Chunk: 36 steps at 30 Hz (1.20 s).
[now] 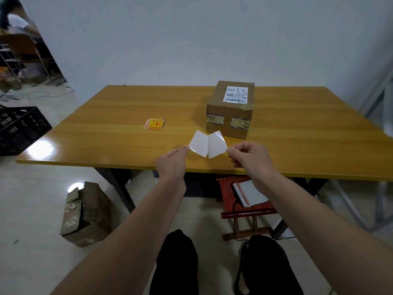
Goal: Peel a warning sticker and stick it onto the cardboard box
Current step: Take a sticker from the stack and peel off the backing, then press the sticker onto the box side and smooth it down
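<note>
A brown cardboard box [230,109] with a white shipping label and striped tape stands on the yellow wooden table [119,107]. In front of it, above the table's near edge, I hold two white sheets that meet along one edge. My left hand [172,165] pinches the left sheet [198,143] by its corner. My right hand [251,155] pinches the right sheet [217,144]. Both show plain white faces, so I cannot tell which is sticker and which is backing. A small stack of red and yellow warning stickers [154,123] lies on the table to the left.
A black plastic crate [20,128] sits at the table's left end. On the floor are a torn cardboard box [86,213] and a red stool [246,201] holding a notebook and pen. Another person sits far off at the top left. A metal frame stands at the right.
</note>
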Motion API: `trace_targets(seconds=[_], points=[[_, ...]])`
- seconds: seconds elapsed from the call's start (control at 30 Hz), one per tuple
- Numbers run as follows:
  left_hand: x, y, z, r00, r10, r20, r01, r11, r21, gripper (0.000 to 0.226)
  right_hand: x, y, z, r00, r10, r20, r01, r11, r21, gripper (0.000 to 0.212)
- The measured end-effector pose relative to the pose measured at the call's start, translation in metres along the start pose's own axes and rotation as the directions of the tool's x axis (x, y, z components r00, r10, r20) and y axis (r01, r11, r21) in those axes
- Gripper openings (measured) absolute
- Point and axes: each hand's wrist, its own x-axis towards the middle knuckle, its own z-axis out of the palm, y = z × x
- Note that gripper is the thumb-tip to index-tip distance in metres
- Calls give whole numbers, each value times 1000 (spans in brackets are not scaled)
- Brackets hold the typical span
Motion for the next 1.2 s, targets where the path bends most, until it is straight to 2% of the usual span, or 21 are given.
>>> trace_targets(seconds=[0.23, 0.4, 0.47, 0.53, 0.6, 0.73, 0.8, 0.9, 1.03, 1.13, 1.2], points=[[8, 0, -1, 995, -48, -86, 48, 999, -7, 24, 5, 3, -10, 1000, -1, -19, 1, 1000, 0, 16], [7, 0, 8, 997, -44, -69, 44, 999, 0, 15, 12, 9, -21, 998, 12, -62, -12, 1000, -6, 21], [6, -1, 17, 999, -37, -31, 38, 999, 31, 20, 17, 14, -29, 994, 18, -104, -22, 999, -40, 21], [5, -4, 28, 1000, -20, 13, 19, 998, 66, 24, 23, 19, -40, 986, 8, -168, -27, 994, -109, 19], [6, -10, 40, 999, -5, 45, 1, 995, 95, 26, 31, 23, -51, 972, -33, -232, -28, 966, -256, 18], [8, -20, 62, 993, 56, 102, -73, 982, 177, 27, 49, 29, -70, 948, -128, -292, -64, 821, -568, 23], [10, -23, 71, 988, 104, 113, -129, 962, 241, 26, 60, 35, -77, 946, -112, -304, -101, 790, -605, 13], [16, -25, 80, 972, 181, 152, -222, 919, 326, 24, 75, 43, -82, 948, -89, -305, -117, 795, -595, 10], [25, -27, 85, 947, 259, 190, -316, 859, 403, 22, 82, 46, -78, 960, -127, -249, -34, 830, -556, 13], [29, -28, 85, 931, 297, 212, -362, 826, 432, 21, 76, 43, -66, 959, -213, -184, 75, 822, -564, 5], [28, -27, 83, 926, 305, 223, -375, 818, 436, 20, 67, 39, -58, 952, -272, -140, 146, 806, -573, 7]])
